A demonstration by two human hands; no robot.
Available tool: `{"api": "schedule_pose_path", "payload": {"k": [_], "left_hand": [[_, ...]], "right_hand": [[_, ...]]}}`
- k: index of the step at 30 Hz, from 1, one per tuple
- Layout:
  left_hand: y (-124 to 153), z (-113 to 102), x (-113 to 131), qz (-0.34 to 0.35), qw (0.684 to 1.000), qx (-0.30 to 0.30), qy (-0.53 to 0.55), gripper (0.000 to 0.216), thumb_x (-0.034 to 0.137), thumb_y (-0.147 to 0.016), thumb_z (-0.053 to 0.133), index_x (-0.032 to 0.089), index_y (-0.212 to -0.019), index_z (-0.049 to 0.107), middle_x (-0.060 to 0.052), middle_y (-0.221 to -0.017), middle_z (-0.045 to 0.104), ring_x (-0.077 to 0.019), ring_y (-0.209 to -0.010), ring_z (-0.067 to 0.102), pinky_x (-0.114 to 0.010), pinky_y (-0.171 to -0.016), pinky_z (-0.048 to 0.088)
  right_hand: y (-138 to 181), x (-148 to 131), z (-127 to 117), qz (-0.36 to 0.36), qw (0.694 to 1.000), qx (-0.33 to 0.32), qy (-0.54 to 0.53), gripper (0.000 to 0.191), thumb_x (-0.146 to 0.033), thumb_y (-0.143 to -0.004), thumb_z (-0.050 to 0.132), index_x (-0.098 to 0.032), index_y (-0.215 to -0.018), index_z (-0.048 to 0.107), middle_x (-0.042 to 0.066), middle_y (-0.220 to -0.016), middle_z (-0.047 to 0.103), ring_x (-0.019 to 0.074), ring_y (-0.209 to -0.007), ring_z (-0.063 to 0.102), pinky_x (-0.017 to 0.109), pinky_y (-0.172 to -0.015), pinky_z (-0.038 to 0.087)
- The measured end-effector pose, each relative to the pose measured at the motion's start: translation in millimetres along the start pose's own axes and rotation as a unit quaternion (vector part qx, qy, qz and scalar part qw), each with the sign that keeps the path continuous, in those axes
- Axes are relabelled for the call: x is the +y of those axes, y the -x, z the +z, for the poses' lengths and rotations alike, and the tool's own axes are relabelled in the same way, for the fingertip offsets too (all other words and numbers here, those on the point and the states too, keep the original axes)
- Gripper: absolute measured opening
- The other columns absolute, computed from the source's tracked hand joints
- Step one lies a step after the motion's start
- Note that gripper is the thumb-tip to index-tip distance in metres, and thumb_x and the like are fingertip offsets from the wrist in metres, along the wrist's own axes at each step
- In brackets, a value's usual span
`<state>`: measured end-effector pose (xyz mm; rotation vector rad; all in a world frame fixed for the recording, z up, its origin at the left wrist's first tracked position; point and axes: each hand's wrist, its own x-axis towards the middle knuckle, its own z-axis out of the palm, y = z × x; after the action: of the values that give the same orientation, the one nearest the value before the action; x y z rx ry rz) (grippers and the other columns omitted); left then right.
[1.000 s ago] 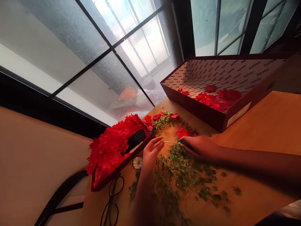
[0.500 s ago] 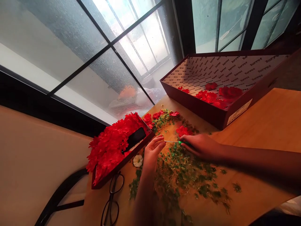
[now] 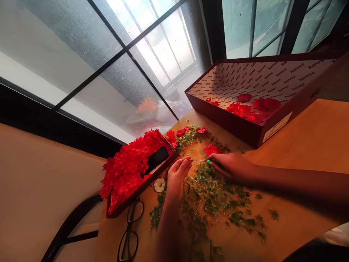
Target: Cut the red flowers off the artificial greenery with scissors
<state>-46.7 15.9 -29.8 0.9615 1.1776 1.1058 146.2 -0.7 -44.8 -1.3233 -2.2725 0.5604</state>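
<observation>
My right hand (image 3: 231, 164) is closed around the green handle of a thin metal-shafted tool (image 3: 198, 160), perhaps a screwdriver or awl. Its shaft points left to the fingertips of my left hand (image 3: 178, 174). Those left fingers are pinched together at the tip; anything small between them is hidden. A red artificial flower (image 3: 212, 149) lies just beyond my right fingers. Beneath both hands spreads a loose heap of small green and yellowish plastic flower pieces (image 3: 209, 193). A white flower (image 3: 159, 185) rests left of my left wrist.
On the left, a box heaped with red petals (image 3: 128, 163) has a black phone (image 3: 157, 160) on top. Eyeglasses (image 3: 132, 211) lie in front of it. A large maroon box (image 3: 226, 127) with red flowers inside stands at the back right. A window (image 3: 125, 47) borders the table (image 3: 300, 145).
Both hands and the tool keep almost the same place, with the shaft slightly higher in view. My left fingers have shifted a little around its tip.
</observation>
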Motion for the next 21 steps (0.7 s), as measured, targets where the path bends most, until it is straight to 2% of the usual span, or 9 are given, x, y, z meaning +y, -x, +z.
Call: {"api": "schedule_pose_path", "payload": {"k": [7,10,15,18,21], "left_hand": [[2,4,-2,0.028,0.999,-0.008,-0.036,0.020,0.018,-0.060,0.064,0.015,-0.079,0.057,-0.002,-0.082,0.063,-0.0154,-0.089,0.057,-0.028,-0.083,0.042],[6,11,-2,0.034,0.995,-0.041,-0.088,0.029,0.018,-0.058,0.066,0.017,-0.085,0.055,-0.001,-0.076,0.064,-0.0152,-0.081,0.059,-0.028,-0.077,0.044],[16,23,2,0.002,0.981,-0.096,-0.167,0.036,0.021,-0.056,0.067,0.018,-0.091,0.056,-0.002,-0.073,0.065,-0.0168,-0.074,0.061,-0.030,-0.072,0.046],[20,26,9,-0.008,0.977,-0.100,-0.187,0.037,0.022,-0.056,0.067,0.017,-0.091,0.057,-0.004,-0.074,0.066,-0.0186,-0.074,0.062,-0.032,-0.073,0.046],[17,20,21,-0.013,0.972,-0.140,-0.191,0.053,0.021,-0.058,0.066,0.019,-0.108,0.048,-0.006,-0.081,0.066,-0.0201,-0.079,0.061,-0.033,-0.074,0.046]], "right_hand": [[0,0,3,-0.017,1.000,-0.001,0.013,0.026,-0.033,-0.086,0.025,-0.019,-0.095,0.046,0.004,-0.079,0.061,0.0146,-0.066,0.056,0.022,-0.055,0.032],[0,3,5,-0.059,0.998,0.006,0.017,0.027,-0.032,-0.086,0.027,-0.018,-0.096,0.047,0.006,-0.084,0.060,0.0145,-0.068,0.055,0.022,-0.056,0.034],[1,9,8,-0.144,0.989,-0.013,0.004,0.026,-0.028,-0.085,0.032,-0.016,-0.100,0.047,0.006,-0.081,0.057,0.0137,-0.068,0.052,0.023,-0.057,0.035],[2,9,7,-0.156,0.987,-0.023,-0.021,0.027,-0.030,-0.085,0.031,-0.014,-0.099,0.048,0.007,-0.082,0.057,0.0142,-0.070,0.052,0.024,-0.059,0.037],[2,6,4,-0.140,0.988,-0.027,-0.052,0.028,-0.032,-0.085,0.029,-0.015,-0.099,0.047,0.007,-0.085,0.058,0.0146,-0.073,0.053,0.024,-0.062,0.038]]}}
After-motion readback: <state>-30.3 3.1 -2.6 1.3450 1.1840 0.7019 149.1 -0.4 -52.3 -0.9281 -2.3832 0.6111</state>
